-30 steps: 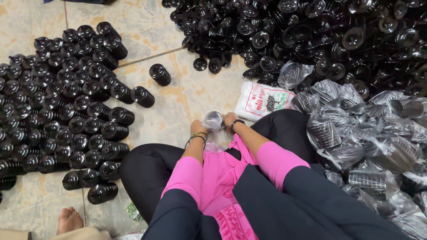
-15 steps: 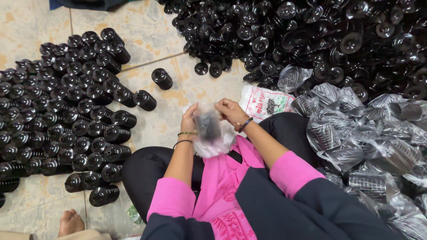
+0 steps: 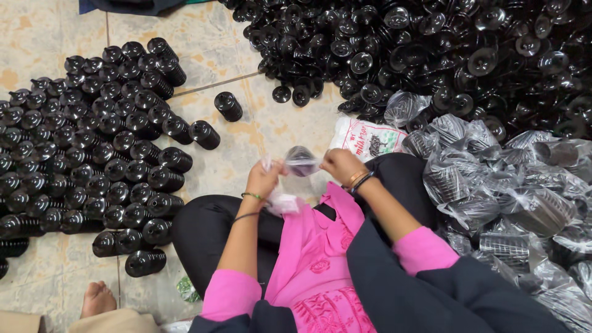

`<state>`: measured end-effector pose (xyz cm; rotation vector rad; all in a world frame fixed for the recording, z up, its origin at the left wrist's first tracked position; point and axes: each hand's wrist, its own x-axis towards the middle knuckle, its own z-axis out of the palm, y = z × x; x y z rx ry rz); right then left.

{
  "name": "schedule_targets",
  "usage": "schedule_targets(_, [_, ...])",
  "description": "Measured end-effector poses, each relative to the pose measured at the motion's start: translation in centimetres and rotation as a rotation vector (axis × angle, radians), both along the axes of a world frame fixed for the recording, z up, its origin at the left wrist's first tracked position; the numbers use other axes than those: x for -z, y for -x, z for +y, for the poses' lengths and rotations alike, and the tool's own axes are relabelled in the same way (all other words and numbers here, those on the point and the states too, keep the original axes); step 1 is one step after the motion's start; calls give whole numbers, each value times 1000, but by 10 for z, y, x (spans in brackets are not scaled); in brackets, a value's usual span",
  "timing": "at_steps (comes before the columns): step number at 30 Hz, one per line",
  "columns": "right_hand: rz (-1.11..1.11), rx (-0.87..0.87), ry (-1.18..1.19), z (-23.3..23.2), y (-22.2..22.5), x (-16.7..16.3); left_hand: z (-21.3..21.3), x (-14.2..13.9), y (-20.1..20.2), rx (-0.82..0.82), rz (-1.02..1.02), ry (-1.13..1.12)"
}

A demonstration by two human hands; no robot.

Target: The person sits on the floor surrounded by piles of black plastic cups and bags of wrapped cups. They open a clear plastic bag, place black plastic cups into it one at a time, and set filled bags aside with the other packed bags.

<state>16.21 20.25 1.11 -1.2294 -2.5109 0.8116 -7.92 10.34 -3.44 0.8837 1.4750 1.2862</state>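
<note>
— What do the hands hold?

— A clear bag (image 3: pixel 301 161) with something dark inside, stretched between them above the lap. The left hand (image 3: pixel 264 179) pinches one end, fingers closed on the plastic; the right hand (image 3: pixel 338 165) grips the other end the same way.

— And around them?

— Stacks (image 3: pixel 105 148) of black caps lie on the tiles at left, a loose pile (image 3: pixel 431 43) ahead, filled bags (image 3: pixel 512 191) at right. A printed sack (image 3: pixel 367 137) lies just beyond the right hand. A bare foot (image 3: pixel 98 297) shows bottom left.
</note>
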Motion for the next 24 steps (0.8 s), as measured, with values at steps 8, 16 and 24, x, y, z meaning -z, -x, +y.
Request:
schedule_targets(8, [357, -148, -80, -35, 31, 0, 8, 3, -11, 322, -498, 99])
schedule_targets(16, [748, 33, 733, -26, 33, 7, 0, 10, -25, 434, -152, -176])
schedule_targets(24, [513, -161, 587, -24, 27, 2, 2, 21, -27, 235, -146, -216])
